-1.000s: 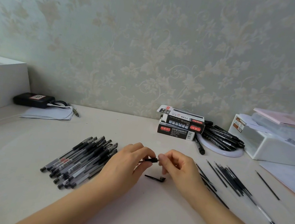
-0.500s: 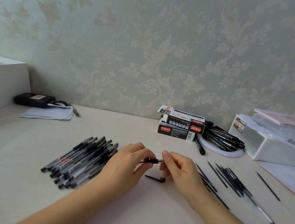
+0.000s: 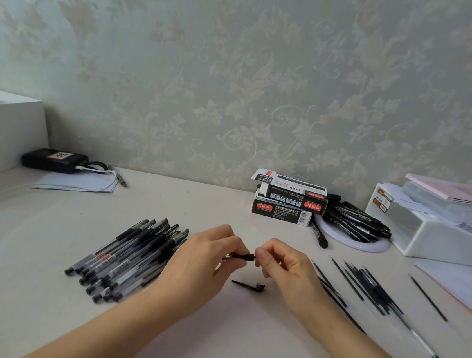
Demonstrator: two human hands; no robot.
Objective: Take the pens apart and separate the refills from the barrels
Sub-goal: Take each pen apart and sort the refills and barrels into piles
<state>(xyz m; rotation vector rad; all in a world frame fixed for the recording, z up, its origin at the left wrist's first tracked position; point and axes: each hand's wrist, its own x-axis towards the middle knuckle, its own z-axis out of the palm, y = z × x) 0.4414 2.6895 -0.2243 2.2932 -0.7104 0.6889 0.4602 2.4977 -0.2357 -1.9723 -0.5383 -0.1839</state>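
My left hand (image 3: pixel 205 260) grips a black pen (image 3: pixel 240 256) held level above the table, most of its body hidden under the fingers. My right hand (image 3: pixel 283 266) pinches the pen's right end between thumb and forefinger. Below the hands a black pen cap (image 3: pixel 249 285) with its clip lies on the table. A heap of several whole black pens (image 3: pixel 128 258) lies to the left. Several thin black refills (image 3: pixel 364 284) are spread on the right, and one clear barrel (image 3: pixel 424 346) lies at their near end.
Two stacked pen boxes (image 3: pixel 288 202) stand at the back, beside a white plate (image 3: pixel 354 242) heaped with black markers. A white storage box (image 3: pixel 440 231) sits at the right, papers (image 3: pixel 461 281) before it. A black device (image 3: pixel 54 159) and white block (image 3: pixel 1 134) are at the left.
My hands have stayed above the cap on the table. The right fingers have shifted on the pen's end, which showed a short way out half a second ago and is now covered again.
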